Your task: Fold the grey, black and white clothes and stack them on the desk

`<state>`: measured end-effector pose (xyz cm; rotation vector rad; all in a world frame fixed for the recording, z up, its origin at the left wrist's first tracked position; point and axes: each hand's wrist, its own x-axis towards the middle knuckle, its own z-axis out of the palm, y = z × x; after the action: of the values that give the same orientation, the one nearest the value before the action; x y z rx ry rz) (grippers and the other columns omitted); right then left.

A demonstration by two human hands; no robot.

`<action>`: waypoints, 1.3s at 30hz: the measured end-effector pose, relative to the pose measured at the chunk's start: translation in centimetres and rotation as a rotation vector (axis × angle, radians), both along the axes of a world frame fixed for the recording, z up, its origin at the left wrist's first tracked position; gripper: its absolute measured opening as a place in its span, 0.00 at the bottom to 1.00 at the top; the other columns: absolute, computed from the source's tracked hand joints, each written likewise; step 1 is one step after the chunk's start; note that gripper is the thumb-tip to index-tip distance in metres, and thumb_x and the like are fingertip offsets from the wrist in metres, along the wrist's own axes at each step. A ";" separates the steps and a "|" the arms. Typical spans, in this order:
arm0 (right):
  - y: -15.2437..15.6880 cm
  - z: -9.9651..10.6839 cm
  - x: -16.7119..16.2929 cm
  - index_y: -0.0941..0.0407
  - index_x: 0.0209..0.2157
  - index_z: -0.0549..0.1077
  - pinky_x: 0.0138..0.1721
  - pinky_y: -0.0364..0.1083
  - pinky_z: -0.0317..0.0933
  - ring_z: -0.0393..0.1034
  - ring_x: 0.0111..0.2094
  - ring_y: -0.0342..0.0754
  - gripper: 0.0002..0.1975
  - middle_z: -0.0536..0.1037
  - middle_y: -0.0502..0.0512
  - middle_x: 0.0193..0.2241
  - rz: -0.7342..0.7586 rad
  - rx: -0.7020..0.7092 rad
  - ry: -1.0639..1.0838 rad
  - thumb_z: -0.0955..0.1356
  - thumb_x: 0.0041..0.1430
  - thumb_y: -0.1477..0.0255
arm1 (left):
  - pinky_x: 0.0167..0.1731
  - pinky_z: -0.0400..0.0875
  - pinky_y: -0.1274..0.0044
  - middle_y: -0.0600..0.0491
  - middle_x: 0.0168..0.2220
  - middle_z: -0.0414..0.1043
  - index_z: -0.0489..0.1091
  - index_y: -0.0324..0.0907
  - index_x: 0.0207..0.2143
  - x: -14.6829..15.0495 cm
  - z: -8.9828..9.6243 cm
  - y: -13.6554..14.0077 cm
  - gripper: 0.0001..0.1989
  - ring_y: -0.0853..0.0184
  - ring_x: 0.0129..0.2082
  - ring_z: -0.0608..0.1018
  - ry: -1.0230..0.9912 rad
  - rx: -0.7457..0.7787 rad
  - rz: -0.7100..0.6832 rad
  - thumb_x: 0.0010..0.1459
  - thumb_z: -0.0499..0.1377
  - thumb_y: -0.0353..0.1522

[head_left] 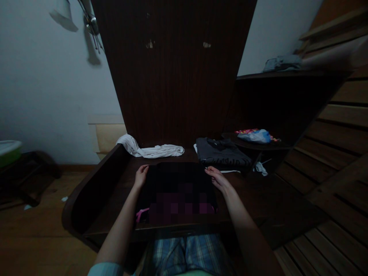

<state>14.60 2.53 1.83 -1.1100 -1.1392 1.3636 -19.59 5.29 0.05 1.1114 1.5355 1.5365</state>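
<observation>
A black garment with a pink print near its lower edge lies spread flat on the dark wooden desk top. The print is blurred out, so its design cannot be read. My left hand pinches the garment's far left corner. At the far right corner, my right hand grips the cloth between thumb and fingers. Just beyond the right hand sits a folded dark grey garment. A crumpled white cloth stretches along the back, draped over the left side panel.
On a small shelf at right rests a blue and white plastic bag. Folded clothing lies on the upper shelf. Wooden slats rise on the right. A wall lamp and a green tub are at left.
</observation>
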 end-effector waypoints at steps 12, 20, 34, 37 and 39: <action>-1.8 -0.4 0.1 0.55 0.20 0.62 0.20 0.39 0.53 0.60 0.19 0.38 0.18 0.66 0.44 0.17 0.066 -0.143 -0.105 0.71 0.37 0.58 | 0.38 0.65 0.72 0.48 0.31 0.73 0.69 0.40 0.32 -0.2 0.9 -2.6 0.15 0.59 0.37 0.74 0.177 -0.166 0.070 0.44 0.59 0.40; -4.6 -0.1 1.2 0.55 0.22 0.61 0.24 0.39 0.55 0.62 0.21 0.39 0.20 0.66 0.42 0.18 0.190 -0.146 -0.108 0.74 0.30 0.65 | 0.28 0.69 0.76 0.49 0.32 0.74 0.66 0.40 0.44 -0.3 -0.1 -7.5 0.27 0.63 0.29 0.76 0.091 -0.141 -0.115 0.42 0.61 0.44; -4.4 2.8 1.9 0.55 0.19 0.58 0.20 0.39 0.46 0.53 0.18 0.36 0.22 0.60 0.41 0.15 0.114 0.037 -0.074 0.75 0.28 0.65 | 0.36 0.68 0.73 0.49 0.36 0.72 0.67 0.40 0.39 0.2 -0.2 -7.7 0.21 0.60 0.39 0.74 0.198 -0.014 -0.072 0.43 0.58 0.40; -4.2 2.8 2.3 0.56 0.18 0.58 0.20 0.39 0.46 0.54 0.18 0.36 0.23 0.61 0.40 0.15 0.086 0.058 -0.094 0.75 0.27 0.65 | 0.36 0.68 0.73 0.49 0.36 0.72 0.67 0.41 0.39 0.2 -0.3 -7.6 0.21 0.60 0.38 0.74 0.212 -0.002 -0.070 0.42 0.59 0.42; -4.1 2.3 2.5 0.56 0.18 0.59 0.21 0.39 0.47 0.53 0.18 0.36 0.23 0.61 0.40 0.14 0.096 0.029 -0.124 0.76 0.26 0.64 | 0.35 0.68 0.74 0.49 0.36 0.72 0.67 0.41 0.39 0.2 -0.3 -7.7 0.22 0.60 0.37 0.74 0.222 -0.002 -0.064 0.42 0.59 0.43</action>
<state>17.08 -1.57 4.10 -1.1448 -1.3134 1.3628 -19.40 -2.43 -0.24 1.3540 1.6279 1.4060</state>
